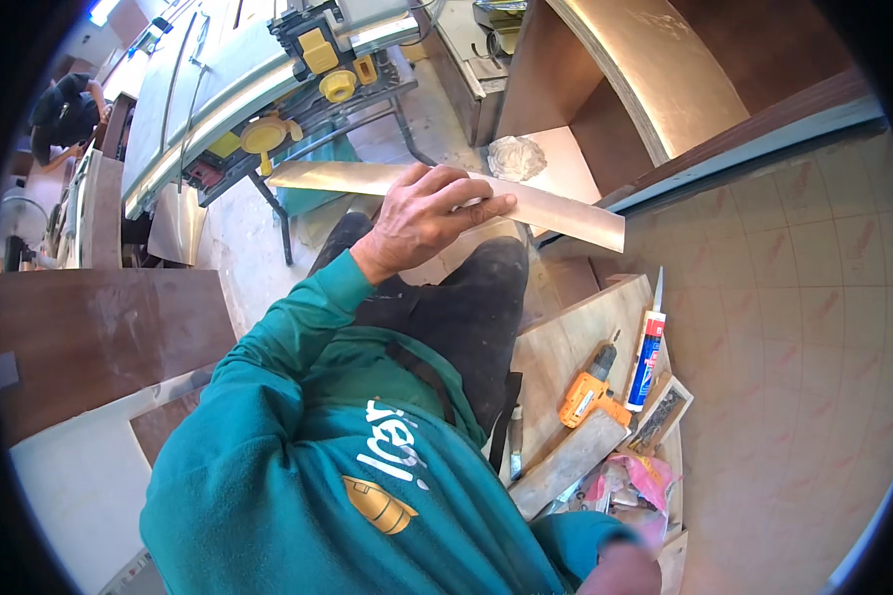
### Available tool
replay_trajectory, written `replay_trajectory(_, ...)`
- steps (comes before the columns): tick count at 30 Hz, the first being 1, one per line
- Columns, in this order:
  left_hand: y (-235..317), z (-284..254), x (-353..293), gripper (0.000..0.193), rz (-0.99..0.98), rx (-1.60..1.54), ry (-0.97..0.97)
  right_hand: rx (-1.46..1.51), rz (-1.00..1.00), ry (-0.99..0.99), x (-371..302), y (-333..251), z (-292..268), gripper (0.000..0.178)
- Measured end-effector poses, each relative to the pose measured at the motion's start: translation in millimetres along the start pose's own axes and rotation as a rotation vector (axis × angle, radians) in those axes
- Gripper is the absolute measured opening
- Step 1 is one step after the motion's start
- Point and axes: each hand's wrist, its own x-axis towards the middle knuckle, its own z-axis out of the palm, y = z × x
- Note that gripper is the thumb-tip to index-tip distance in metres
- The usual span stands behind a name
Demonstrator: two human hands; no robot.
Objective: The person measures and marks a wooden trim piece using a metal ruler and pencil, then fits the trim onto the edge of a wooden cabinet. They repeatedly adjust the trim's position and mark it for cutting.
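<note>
My left hand (432,213) is closed over the middle of a long, thin, flat strip (566,215) with a smooth pale brown, slightly shiny face. The strip lies crosswise above my knees, its left end near the table saw and its right end by a cabinet edge. At the lower right, my right hand (625,570) is blurred and cut off by the picture's edge, so its fingers cannot be made out. Closest to it is a crumpled pink plastic bag (650,481) among small items on a wooden board (546,362).
An orange cordless drill (590,397), a sealant tube (646,362) and a small box of screws (662,415) rest on the board. A table saw (238,109) stands ahead left. Brown panels (109,342) lie left. A cabinet (605,119) stands right. Another person (60,114) works far left.
</note>
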Motion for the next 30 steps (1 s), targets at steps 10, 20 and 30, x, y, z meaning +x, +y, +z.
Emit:
replay_trajectory(10, 3.8, -1.6, 2.5, 0.05, 0.006, 0.042, -0.018, 0.026, -0.016, 0.01, -6.5, 0.4, 3.8, 0.05)
replay_trajectory(20, 15.6, 0.8, -1.5, 0.049, 0.024, 0.018, -0.046, 0.145, 0.051, 0.334, -46.1, 30.0, 14.7, 0.034)
replay_trajectory(30, 50.3, 26.1, -18.0, 0.048, 0.02, -0.164, -0.276, -0.684, 1.536, 1.123, -126.7, 139.7, 20.4, 0.039)
